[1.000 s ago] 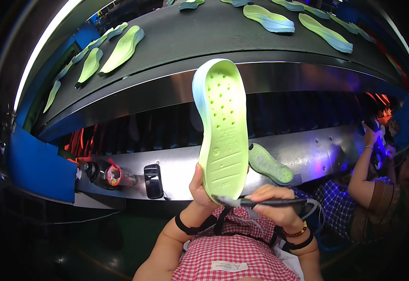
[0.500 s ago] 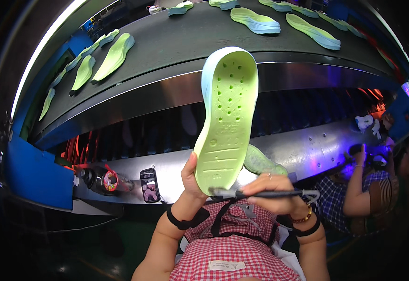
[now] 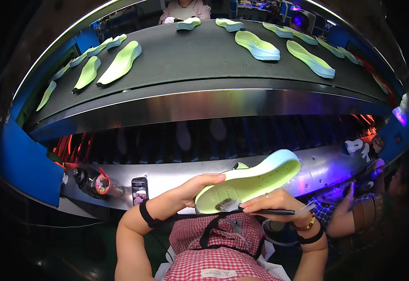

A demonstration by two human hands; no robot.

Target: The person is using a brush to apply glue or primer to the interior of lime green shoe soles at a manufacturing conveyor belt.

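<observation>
My left hand (image 3: 196, 188) is closed on the edge of a lime-green shoe sole (image 3: 256, 181) with a pale blue outer side. The sole is tilted, its small-holed inner face toward me and its far end raised to the right. In my right hand (image 3: 274, 202) is a brush (image 3: 228, 204) with a dark handle. Its bristles are against the inner face of the sole, near the end by my left hand. Behind the held sole, part of another green piece (image 3: 242, 166) shows; the rest is hidden.
A dark conveyor belt (image 3: 181, 61) carries several green-and-blue soles (image 3: 120, 63). Below it runs a metal ledge (image 3: 167, 171) with a phone (image 3: 140, 189), a dark bottle (image 3: 85, 180) and a cup (image 3: 103, 183). A co-worker's arm (image 3: 342, 220) is at the right; another person (image 3: 185, 11) is across the belt.
The sole has swung from upright to slanting rightward and come lower. The brush has moved from its lower edge onto the inner face. The view has shifted, showing more beyond the belt.
</observation>
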